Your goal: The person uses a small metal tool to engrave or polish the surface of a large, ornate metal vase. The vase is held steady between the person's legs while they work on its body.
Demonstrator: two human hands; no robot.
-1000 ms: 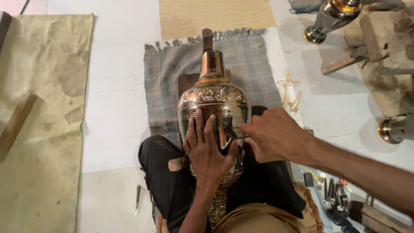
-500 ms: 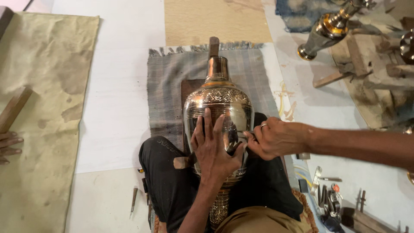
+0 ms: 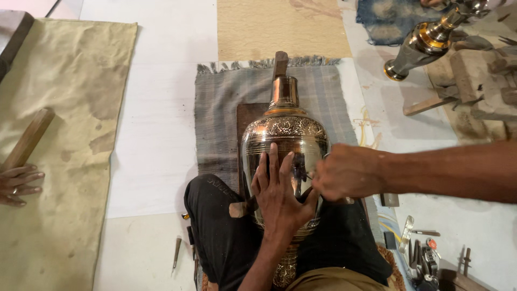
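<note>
My left hand (image 3: 277, 196) lies flat, fingers spread, on the belly of the metal vase (image 3: 284, 145). My right hand (image 3: 347, 172) is curled shut against its side; what it pinches I cannot tell. The vase lies on my lap, neck pointing away over a grey mat (image 3: 226, 108), polished, with an engraved shoulder band and copper neck; its interior is not visible.

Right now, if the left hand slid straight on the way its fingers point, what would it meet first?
The left hand lies flat on the metal vase, fingers pointing up its body. Going on, it would likely meet the engraved band first.
</note>
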